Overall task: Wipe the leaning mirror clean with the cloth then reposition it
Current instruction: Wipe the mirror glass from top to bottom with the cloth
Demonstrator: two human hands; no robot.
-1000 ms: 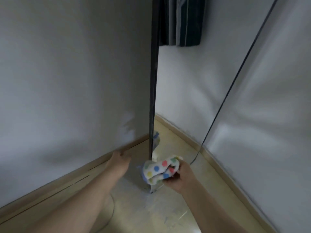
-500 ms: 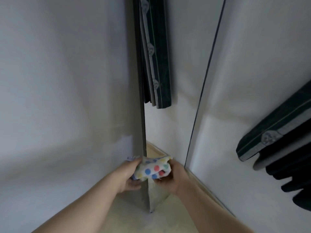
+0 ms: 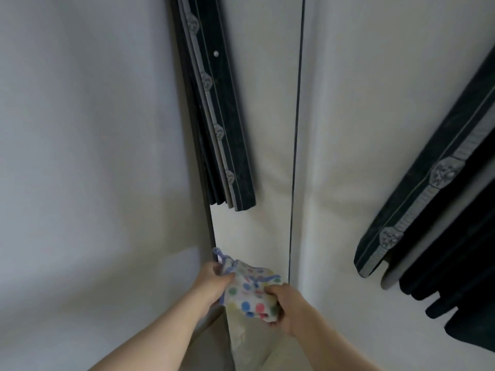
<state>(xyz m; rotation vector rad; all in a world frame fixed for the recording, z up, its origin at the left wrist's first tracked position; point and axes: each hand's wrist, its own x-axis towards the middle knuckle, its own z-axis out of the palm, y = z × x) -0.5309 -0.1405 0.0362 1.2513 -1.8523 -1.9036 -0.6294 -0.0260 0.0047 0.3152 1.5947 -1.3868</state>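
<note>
Left grip [image 3: 214, 281] pinches the crumpled polka-dot cloth [image 3: 249, 291] at its nine o'clock, right grip [image 3: 290, 306] clutches its four o'clock, in front of the slim, dark-framed mirror [image 3: 254, 231].

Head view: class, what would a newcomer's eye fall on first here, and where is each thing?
The polka-dot cloth stands out low in the middle, gripped by the left hand and the right hand. Behind it the tall mirror runs up the centre. A dark patterned curtain hangs at the right, its reflection showing in the mirror's upper left.
</note>
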